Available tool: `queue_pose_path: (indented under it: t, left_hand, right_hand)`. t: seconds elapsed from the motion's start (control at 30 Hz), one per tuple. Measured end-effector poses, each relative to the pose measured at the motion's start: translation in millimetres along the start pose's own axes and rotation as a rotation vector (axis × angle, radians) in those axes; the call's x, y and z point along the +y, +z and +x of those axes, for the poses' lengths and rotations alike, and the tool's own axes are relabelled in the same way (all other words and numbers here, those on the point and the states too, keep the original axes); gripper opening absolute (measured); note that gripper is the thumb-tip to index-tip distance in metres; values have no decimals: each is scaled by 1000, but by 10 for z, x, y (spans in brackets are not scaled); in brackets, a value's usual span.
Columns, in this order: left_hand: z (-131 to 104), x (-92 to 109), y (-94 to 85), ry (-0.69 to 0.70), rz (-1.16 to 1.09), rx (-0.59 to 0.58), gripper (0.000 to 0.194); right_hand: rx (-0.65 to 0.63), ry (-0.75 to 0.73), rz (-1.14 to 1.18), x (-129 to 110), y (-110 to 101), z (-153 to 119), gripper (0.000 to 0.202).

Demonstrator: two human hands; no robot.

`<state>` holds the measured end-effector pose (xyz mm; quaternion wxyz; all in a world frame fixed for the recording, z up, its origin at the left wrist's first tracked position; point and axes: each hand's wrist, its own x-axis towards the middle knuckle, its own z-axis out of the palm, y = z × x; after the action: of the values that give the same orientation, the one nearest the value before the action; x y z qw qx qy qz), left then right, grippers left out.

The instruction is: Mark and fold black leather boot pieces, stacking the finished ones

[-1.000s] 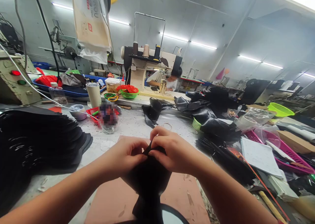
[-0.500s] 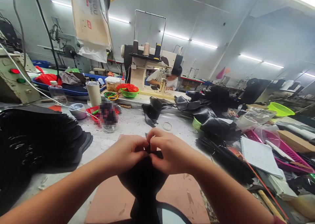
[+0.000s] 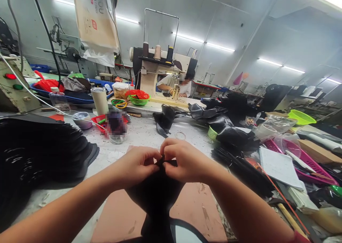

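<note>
I have the left hand (image 3: 144,163) and right hand (image 3: 180,161) pinching the upper edge of the black piece (image 3: 157,193), over the pink board (image 3: 197,207). I judge it light and supple, best held fingertip-fashion at that edge. Farther off, a green bowl (image 3: 139,102) holds red plastic (image 3: 137,93); the magenta basket's (image 3: 322,177) contents I can't fully sort out.

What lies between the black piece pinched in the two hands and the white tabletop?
A pink board: the head view shows it lying on the white tabletop beneath the black piece, visible on both sides of it.
</note>
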<state>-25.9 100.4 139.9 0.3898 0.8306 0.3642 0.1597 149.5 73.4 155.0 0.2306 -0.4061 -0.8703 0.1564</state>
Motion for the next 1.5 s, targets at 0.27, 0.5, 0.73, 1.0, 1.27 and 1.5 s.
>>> queue_pose_path:
  t: [0.27, 0.5, 0.73, 1.0, 1.27, 1.5]
  left_hand:
    - [37, -46, -22, -6, -53, -2, 19]
    - [9, -59, 27, -67, -152, 82, 20]
    - [11, -21, 34, -85, -115, 100, 22]
    - [46, -40, 6, -27, -6, 39, 15]
    - [63, -98, -33, -88, -111, 3, 17]
    - [79, -123, -37, -70, -52, -3, 21]
  right_hand:
    - [26, 82, -255, -53, 2, -60, 9]
    - [229, -136, -320, -43, 95, -89, 7]
    - [153, -51, -114, 32, 113, -36, 11]
    - [98, -3, -103, 22, 124, -19, 15]
    - [24, -4, -168, 67, 11, -34, 6]
    - [93, -60, -183, 107, 92, -10, 8]
